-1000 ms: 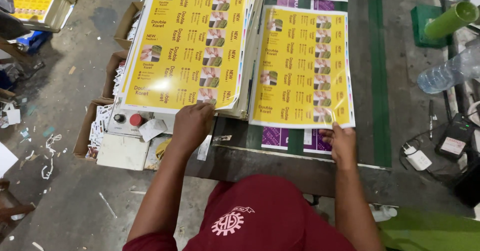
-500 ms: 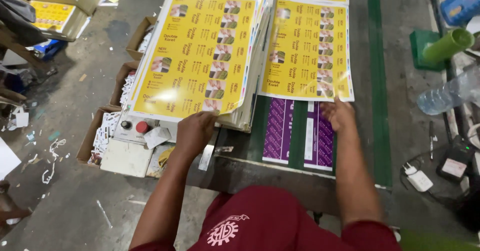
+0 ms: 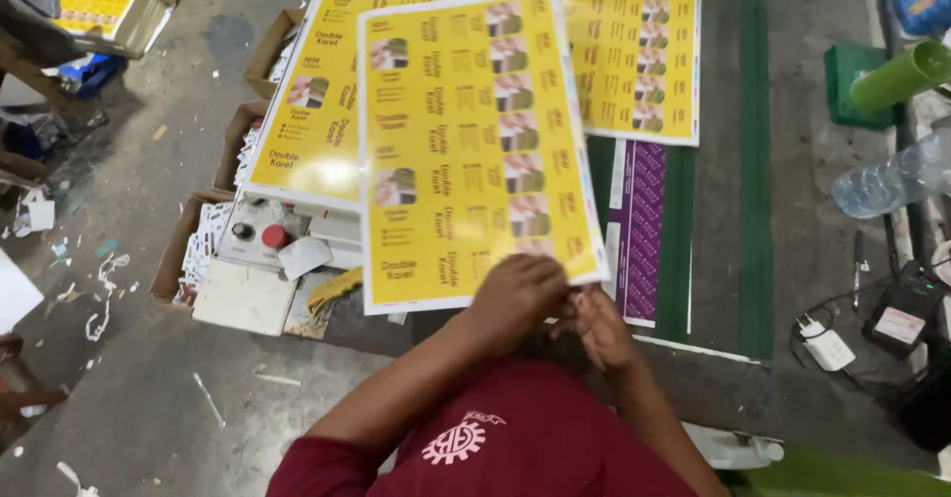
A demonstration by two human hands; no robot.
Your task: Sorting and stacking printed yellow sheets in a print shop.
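Dark grey worktable [image 3: 812,229], green stripe lengthwise; directly on it: purple printed sheet [image 3: 642,229], stack of yellow printed sheets [image 3: 634,51], clear plastic bottle [image 3: 887,178], green plastic cylinder [image 3: 901,76]

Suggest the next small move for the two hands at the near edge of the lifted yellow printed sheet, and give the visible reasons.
Probably carry the glossy yellow printed sheet leftwards and lay it squarely on the yellow stack. The left hand and right hand both pinch its near edge, and it hangs skewed across the stack and the purple sheet, so it looks mid-transfer. The exact grip is hard to see.
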